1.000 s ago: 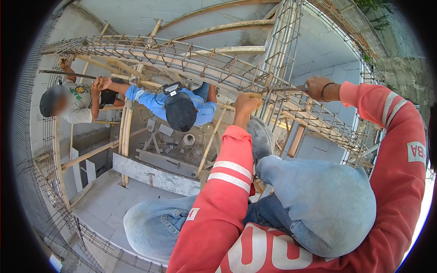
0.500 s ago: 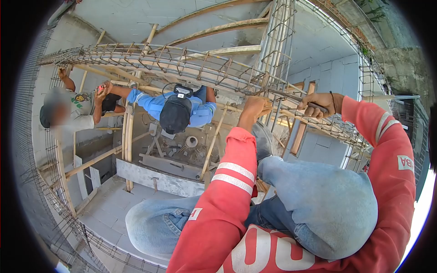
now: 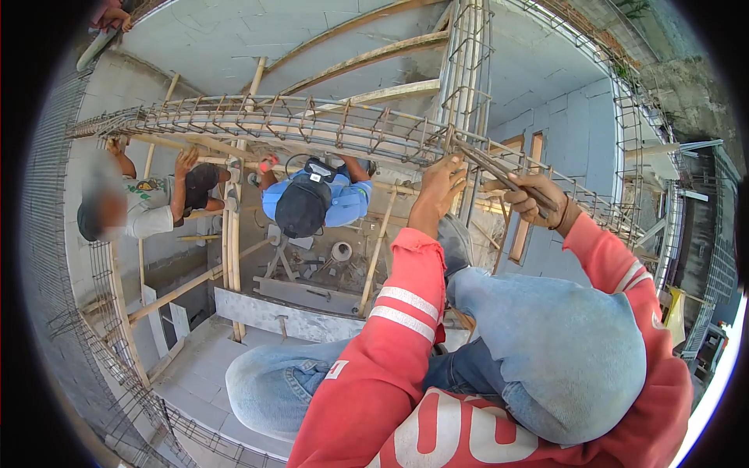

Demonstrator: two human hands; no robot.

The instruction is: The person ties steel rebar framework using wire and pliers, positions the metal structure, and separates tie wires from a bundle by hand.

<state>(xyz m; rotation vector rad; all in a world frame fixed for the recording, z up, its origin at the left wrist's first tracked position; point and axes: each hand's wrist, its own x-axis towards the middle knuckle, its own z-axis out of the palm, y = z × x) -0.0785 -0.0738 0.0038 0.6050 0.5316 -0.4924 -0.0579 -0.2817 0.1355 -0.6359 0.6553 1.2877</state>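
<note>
My right hand [image 3: 537, 196] is closed around the handles of dark metal pincers [image 3: 499, 170], whose far end reaches the rebar joint. My left hand [image 3: 439, 187] is beside that joint, its fingers pressed together against the bars; what lies between them is hidden. Long rebar cages [image 3: 312, 129] with square stirrups meet at this joint, one running left and another bundle [image 3: 468, 70] running up the view. Both my sleeves are red, and my bent knees are below my hands.
Below, a co-worker in a blue shirt [image 3: 331, 203] and black cap stands among bamboo props [image 3: 232, 234]. Another person in a grey shirt [image 3: 148, 207] is at the left, with hands raised near the cage. A bucket [image 3: 342, 251] and boards are on the floor. Grey block walls surround the drop.
My right hand has shifted slightly left and down, and more of the pincers shows. Below, the two co-workers' hands have come apart. The view has shifted slightly.
</note>
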